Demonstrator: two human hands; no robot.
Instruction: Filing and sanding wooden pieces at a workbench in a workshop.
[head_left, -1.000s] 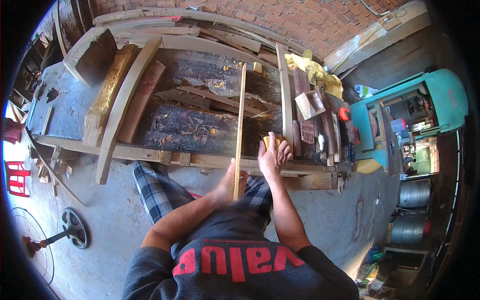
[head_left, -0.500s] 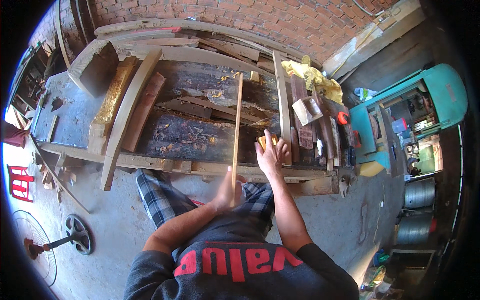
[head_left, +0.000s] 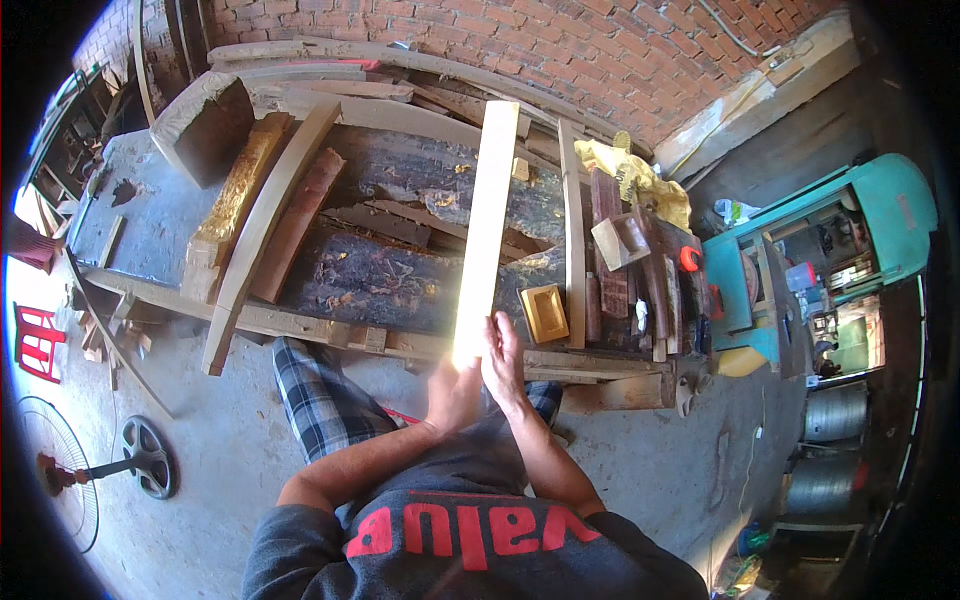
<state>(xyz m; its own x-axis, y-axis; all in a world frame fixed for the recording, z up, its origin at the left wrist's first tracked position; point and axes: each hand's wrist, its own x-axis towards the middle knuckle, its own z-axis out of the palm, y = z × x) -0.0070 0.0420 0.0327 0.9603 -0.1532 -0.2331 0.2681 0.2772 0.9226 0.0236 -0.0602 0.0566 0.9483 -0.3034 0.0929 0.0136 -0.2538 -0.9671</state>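
Note:
A long pale wooden plank (head_left: 487,220) runs away from me over the workbench, its broad face turned up and bright in the sun. My left hand (head_left: 452,393) grips its near end from the left. On the right side of that near end rests my right hand (head_left: 503,360), fingers stretched along the edge. A small yellow-brown wooden block (head_left: 545,312) lies on the bench just right of my right hand.
The workbench (head_left: 300,322) carries dark slabs, curved beams and offcuts. A narrow batten (head_left: 572,235) lies right of the plank. A yellow cloth (head_left: 630,175) sits at the far right. A teal machine (head_left: 830,245) stands right; a fan (head_left: 60,470) on the floor left.
The plank has been turned from edge-on to face-up. My right hand left the yellow-brown block and came onto the plank's near end beside my left hand.

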